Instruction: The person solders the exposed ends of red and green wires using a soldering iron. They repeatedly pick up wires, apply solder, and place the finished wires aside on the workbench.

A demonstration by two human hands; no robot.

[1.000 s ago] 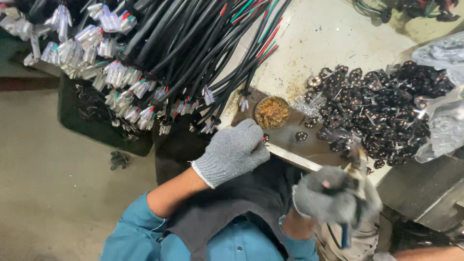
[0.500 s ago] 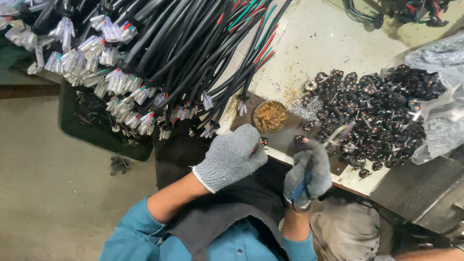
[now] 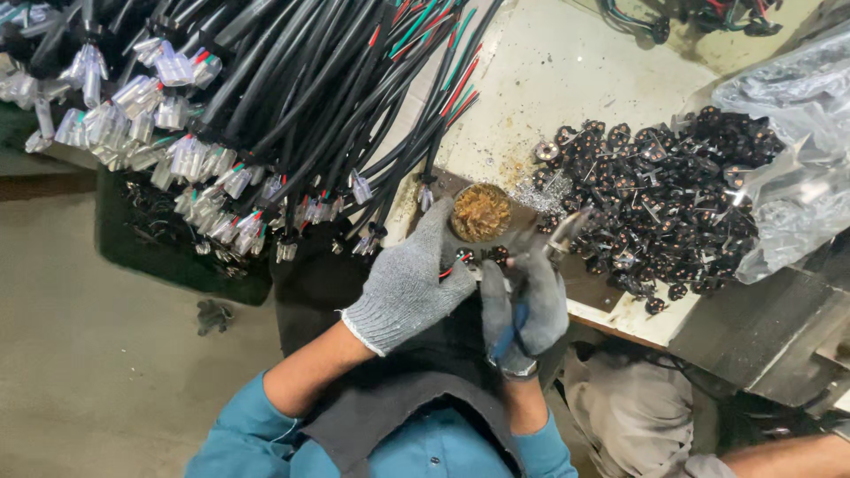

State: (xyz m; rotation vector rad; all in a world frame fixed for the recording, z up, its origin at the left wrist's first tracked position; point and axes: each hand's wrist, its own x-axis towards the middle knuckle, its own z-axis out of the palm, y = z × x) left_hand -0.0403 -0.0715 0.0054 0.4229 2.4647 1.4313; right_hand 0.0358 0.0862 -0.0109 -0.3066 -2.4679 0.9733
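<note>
Gloved hands are meeting at the lower centre of the frame, above a dark apron and blue sleeves. The right hand (image 3: 524,305), in a grey knit glove, is clenching its grip around blue-handled pliers (image 3: 540,265), whose metal tip is pointing up and to the right, toward the heap of parts. The left hand (image 3: 409,283), also gloved, is closing on the end of a cable (image 3: 458,262), its thin red and green wire ends showing just beside the fingers; the grip is grasping that cable end, though how firmly cannot be told. The wire ends are lying directly left of the pliers, nearly touching the right glove, with the cable's long axis running up and to the left toward the bundle. The left hand is nearer to the wires; the pliers' tip is lying just past them, to the right.

Just beyond the fingers, a small round tin of brownish paste (image 3: 481,212) is sitting on the bench (image 3: 567,80). To its right, a pile of small black plug parts (image 3: 664,195) is spreading across the centre right, partly spilling from a clear plastic bag (image 3: 788,168). Filling the upper left, a thick bundle of black cables (image 3: 292,97) with clear connectors is hanging over the bench edge.
</note>
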